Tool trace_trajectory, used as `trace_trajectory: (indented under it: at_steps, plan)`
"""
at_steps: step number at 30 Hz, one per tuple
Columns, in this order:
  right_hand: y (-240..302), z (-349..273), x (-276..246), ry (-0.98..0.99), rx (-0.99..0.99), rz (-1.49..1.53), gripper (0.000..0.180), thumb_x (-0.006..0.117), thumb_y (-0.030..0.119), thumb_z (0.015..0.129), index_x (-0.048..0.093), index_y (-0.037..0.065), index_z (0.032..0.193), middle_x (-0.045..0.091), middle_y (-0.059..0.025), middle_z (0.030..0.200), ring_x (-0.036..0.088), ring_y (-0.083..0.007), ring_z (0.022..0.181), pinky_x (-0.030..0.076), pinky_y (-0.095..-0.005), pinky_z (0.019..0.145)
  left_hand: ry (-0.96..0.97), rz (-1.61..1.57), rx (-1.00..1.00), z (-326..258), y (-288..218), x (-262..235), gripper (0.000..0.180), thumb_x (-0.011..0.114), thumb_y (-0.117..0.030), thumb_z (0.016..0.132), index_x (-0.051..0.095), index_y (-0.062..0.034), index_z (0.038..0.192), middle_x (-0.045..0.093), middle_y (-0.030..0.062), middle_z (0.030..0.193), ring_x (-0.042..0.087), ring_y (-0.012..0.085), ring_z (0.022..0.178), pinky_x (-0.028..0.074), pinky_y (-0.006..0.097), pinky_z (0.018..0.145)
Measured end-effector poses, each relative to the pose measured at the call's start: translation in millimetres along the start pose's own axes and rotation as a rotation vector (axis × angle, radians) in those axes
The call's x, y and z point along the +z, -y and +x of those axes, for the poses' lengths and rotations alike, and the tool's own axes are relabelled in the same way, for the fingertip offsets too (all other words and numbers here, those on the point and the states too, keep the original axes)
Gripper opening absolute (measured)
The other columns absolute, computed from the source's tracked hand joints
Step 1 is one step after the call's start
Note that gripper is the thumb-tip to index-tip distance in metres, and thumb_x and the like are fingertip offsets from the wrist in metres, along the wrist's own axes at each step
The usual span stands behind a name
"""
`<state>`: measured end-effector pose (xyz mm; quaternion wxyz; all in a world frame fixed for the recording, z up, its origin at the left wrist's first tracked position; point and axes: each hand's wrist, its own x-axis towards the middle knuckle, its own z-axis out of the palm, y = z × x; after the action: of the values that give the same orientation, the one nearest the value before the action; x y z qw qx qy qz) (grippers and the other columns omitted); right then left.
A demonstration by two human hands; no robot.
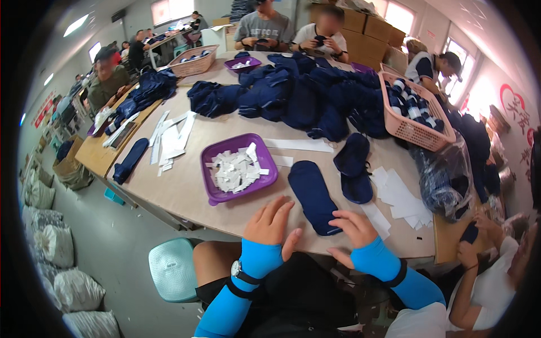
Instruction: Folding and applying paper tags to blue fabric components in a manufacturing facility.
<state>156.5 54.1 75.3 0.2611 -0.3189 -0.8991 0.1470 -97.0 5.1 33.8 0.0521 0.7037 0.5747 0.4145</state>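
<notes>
A flat, navy-blue fabric piece (314,198), long with rounded ends like a slipper, lies near the table's front edge. My right hand (360,230) is open at its near right end, with fingertips at or just over the cloth; whether they touch it I cannot tell. To the left, my left hand (269,222) is open, fingers spread and nothing in it, just below a purple plastic basket (270,179) of small white paper slips (235,172). Two more navy slipper-shaped pieces (354,155) lie beyond my right hand.
A big heap of navy fabric pieces (298,96) covers the table's far middle. A pink basket (420,134) of banded navy rolls stands at right, above a clear plastic bag (445,183). White paper sheets (397,194) lie right, paper strips (172,138) left. Co-workers sit around.
</notes>
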Motion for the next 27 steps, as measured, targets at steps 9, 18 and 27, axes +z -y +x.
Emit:
trace_trajectory:
  at_steps: [9,18,27]
  plan:
    - [-23,-18,28,-0.229,0.069,-0.022,0.032,0.075,0.002,0.074,0.069,0.004,0.106,0.065,-0.015,0.118,0.063,-0.0389,0.11,0.053,-0.0456,0.093,0.041,0.109,-0.066,24,-9,45,0.064,0.067,-0.039,0.097,0.052,-0.0055,0.15,0.05,0.029,0.15,0.04,0.0546,0.141,0.032,0.061,0.117]
    - [-22,-12,29,-0.257,0.087,0.075,0.027,0.08,0.008,0.074,0.068,0.005,0.098,0.062,-0.0103,0.11,0.058,-0.0318,0.11,0.051,-0.0412,0.091,0.039,0.183,-0.12,37,-3,59,0.052,0.062,-0.041,0.101,0.062,-0.01,0.143,0.049,0.0254,0.154,0.04,0.0515,0.141,0.031,0.06,0.117]
    - [-28,-13,39,-0.3,0.08,0.105,0.021,0.079,0.006,0.076,0.071,0.006,0.096,0.063,-0.0099,0.106,0.06,-0.0315,0.103,0.053,-0.0422,0.084,0.018,0.35,-0.123,38,-9,64,0.054,0.065,-0.042,0.099,0.062,-0.0092,0.142,0.049,0.0257,0.155,0.039,0.0493,0.144,0.032,0.059,0.117]
